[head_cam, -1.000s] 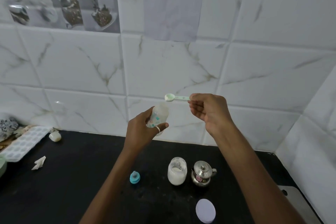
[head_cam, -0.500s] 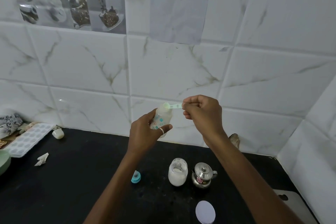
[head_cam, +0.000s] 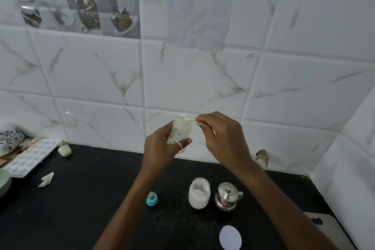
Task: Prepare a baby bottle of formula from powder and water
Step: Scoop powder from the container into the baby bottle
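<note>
Since a second ago the pale green plastic scoop (head_cam: 185, 117) has come down to the mouth of the small translucent printed baby bottle (head_cam: 179, 132), bowl tipped over the rim. The left hand (head_cam: 162, 150) grips the bottle, held above the black countertop (head_cam: 81, 199) and well apart from the open glass jar of white powder (head_cam: 199, 194); the right hand (head_cam: 221, 138) pinches the scoop handle. Judgement: keep the bottle upright and steady, and roll the scoop slowly so no powder falls outside.

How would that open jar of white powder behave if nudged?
The powder jar looks squat and about half full, so probably steady, not light. It stands open, a white lid lying apart, so tipping would likely spill powder.
</note>
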Available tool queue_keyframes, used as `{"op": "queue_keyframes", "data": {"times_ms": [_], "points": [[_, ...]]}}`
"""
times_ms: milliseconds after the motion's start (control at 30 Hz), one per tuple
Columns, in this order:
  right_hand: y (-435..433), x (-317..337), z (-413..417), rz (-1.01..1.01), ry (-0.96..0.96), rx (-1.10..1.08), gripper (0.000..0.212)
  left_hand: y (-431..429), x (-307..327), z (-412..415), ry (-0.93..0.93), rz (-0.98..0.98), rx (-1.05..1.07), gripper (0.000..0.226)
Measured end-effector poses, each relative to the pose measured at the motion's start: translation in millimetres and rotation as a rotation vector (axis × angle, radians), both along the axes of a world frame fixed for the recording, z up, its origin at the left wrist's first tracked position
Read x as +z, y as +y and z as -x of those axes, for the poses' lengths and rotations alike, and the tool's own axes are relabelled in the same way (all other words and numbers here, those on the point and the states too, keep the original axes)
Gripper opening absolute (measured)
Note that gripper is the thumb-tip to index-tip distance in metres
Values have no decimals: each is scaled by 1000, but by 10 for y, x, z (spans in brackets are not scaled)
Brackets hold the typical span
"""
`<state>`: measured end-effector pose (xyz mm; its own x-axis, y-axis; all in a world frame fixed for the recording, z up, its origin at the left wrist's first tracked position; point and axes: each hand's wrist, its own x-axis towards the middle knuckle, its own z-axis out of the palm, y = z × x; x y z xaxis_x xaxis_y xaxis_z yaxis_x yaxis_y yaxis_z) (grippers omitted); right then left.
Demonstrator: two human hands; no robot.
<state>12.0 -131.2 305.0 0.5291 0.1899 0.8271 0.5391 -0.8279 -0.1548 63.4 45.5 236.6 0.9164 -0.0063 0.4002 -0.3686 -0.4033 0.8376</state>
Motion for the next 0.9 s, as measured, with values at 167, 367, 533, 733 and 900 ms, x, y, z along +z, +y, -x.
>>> {"op": "queue_keyframes", "data": {"times_ms": [167, 367, 533, 733, 900], "points": [[-91, -114, -67, 237, -49, -19, 27, 18, -14, -16, 20, 12, 4, 81], [-116, -134, -9, 345, -124, 21, 37, 43, -19, -22, 33, 16, 7, 78], [-97, -141, 1, 396, -156, 14, 35, 35, -16, -22, 40, 27, -4, 79], [-94, -132, -7, 382, -169, 2, 33, 40, -18, -10, 32, 33, -13, 78], [-74, -164, -3, 370, -133, 5, 36, 42, -19, 1, 33, 48, -16, 76]]}}
